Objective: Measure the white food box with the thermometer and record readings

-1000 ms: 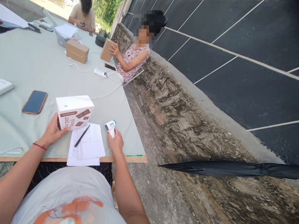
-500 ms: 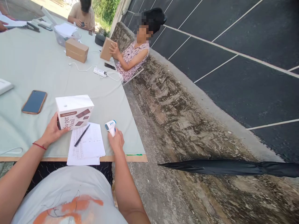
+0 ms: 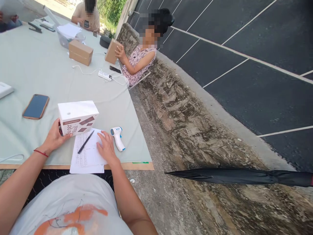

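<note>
- Left hand (image 3: 55, 138): grip wrapped on the near left corner of the white box (image 3: 77, 117), thumb on its front face, fingers round the side; box stands upright on the counter (image 3: 36, 65), touching the top edge of the paper sheet (image 3: 90, 151).
- Right hand (image 3: 106, 147): flat on the paper sheet, fingers spread, palm down, pinching nothing; pressing the right half of the sheet.
- Black pen (image 3: 85, 142) lies diagonally on the sheet, between the two hands, tip toward the box; neither hand touches it.
- White-and-blue thermometer gun (image 3: 117, 137) lies on the counter just right of the right hand, apart from it, head pointing away from the person.
- Doing it well, as a judgement: keep the palm flat so the sheet, which overhangs the near counter edge, does not slide; hold the box steady with the left so it does not tip onto the pen.
- Further out: phone (image 3: 36, 106) face up, well left of the box; brown cardboard box (image 3: 80, 52) far up the counter, white power strip (image 3: 105, 76) with cable near the right edge.
- Another person sits by the stone wall holding a tan box (image 3: 111, 51); another sits at the far end.
- Folded black umbrella (image 3: 239, 176) lies on the ground to the right, well apart.
</note>
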